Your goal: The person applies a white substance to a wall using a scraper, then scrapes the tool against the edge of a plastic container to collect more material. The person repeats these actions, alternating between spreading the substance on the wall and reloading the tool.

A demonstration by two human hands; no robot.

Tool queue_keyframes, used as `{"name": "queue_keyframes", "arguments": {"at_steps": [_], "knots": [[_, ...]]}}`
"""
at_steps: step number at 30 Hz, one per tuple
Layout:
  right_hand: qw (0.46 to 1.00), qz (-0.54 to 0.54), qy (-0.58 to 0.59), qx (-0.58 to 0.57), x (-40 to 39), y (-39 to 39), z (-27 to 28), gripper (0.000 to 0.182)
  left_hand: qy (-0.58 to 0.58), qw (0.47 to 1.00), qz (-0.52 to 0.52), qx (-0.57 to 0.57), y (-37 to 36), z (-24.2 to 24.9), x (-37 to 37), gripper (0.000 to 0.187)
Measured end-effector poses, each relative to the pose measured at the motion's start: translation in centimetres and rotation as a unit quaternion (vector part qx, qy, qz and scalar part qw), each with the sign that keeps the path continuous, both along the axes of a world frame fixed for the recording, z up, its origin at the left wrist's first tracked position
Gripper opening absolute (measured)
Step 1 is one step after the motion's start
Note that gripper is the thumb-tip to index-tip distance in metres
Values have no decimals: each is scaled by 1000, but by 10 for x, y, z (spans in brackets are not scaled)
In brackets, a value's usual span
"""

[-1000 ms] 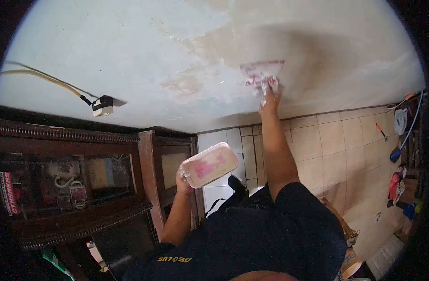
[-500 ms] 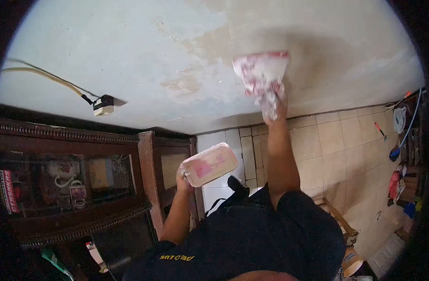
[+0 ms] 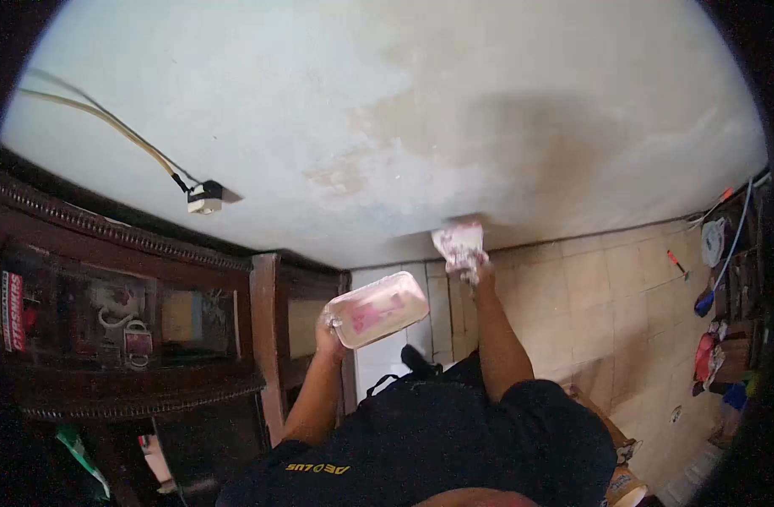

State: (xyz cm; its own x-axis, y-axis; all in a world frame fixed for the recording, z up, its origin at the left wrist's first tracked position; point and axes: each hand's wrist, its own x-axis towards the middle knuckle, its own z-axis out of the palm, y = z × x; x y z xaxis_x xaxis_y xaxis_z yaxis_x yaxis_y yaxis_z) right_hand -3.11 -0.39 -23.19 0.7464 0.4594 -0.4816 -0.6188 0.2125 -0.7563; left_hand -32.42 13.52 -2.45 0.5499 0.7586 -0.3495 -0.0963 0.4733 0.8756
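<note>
My left hand (image 3: 329,331) grips one end of a shallow rectangular tray (image 3: 391,314) with pink and whitish residue inside. In my right hand (image 3: 480,277) is a wide scraper (image 3: 458,242), its blade smeared white and reddish. The blade is low against or close to the pale wall (image 3: 277,101), just above the floor line; whether it touches is unclear. Beige patches (image 3: 344,173) mark the wall's middle. White material coats the fingers of my right hand.
A socket (image 3: 205,197) with a cable sits on the wall at left. Below it stands a dark wooden cabinet (image 3: 267,338) with glass panes. Tiled floor (image 3: 589,287) lies at right, with a red-handled tool (image 3: 676,261) and assorted items along the far right edge.
My right hand and the scraper have moved down the wall toward the floor line and slightly left. The tray remains in my left hand, slightly lower in view. The camera view has shifted slightly.
</note>
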Motion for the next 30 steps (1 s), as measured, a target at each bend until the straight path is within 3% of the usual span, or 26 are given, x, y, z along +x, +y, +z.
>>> {"name": "queue_keyframes", "arguments": {"at_steps": [1,3,5,7,8,10,11,13,14,16,17,19,21,24,25,27,28,29,30], "knots": [[1000,5,17,23,-8,-29,41,29,-15,1000,-7,4,0,4,5,37],[999,10,-34,8,-2,-72,71,28,-54,996,-35,60,-1,5,12,34],[997,16,-77,-12,15,-103,91,28,-62,996,-39,46,-2,15,23,33],[974,8,-226,4,40,-128,123,32,-75,993,-64,65,-8,29,38,32],[971,4,-239,2,52,-138,146,32,-76,994,-74,42,-7,31,46,30],[924,44,-375,-64,68,-161,230,21,-104,991,-82,24,-8,28,65,29],[920,44,-384,-63,84,-168,251,21,-116,990,-85,6,-14,29,82,29],[846,22,-526,-90,106,-189,290,29,-139,987,-84,15,-52,58,114,30],[842,19,-532,-89,108,-198,310,29,-144,984,-104,19,-66,67,124,30],[858,-32,-512,20,92,-207,350,27,-159,980,-119,17,-96,83,142,32],[858,-34,-513,22,90,-216,353,27,-159,980,-121,19,-109,86,149,32],[816,42,-570,-89,81,-222,360,22,-198,969,-143,42,-124,92,155,34],[788,28,-615,-26,61,-229,360,20,-204,969,-135,21,-141,99,156,35],[735,78,-638,-215,38,-251,389,20,-205,967,-150,20,-142,107,155,36],[735,72,-639,-216,37,-253,384,20,-209,966,-152,21,-143,106,153,35],[790,56,-604,-88,39,-258,370,20,-219,962,-160,20,-145,104,150,34],[735,69,-658,-150,39,-265,370,18,-198,968,-148,36,-148,103,148,33],[730,62,-664,-148,37,-272,374,18,-177,973,-135,55,-151,104,146,33],[773,69,-619,-123,33,-273,376,15,-181,972,-117,92,-151,98,147,32]]}}
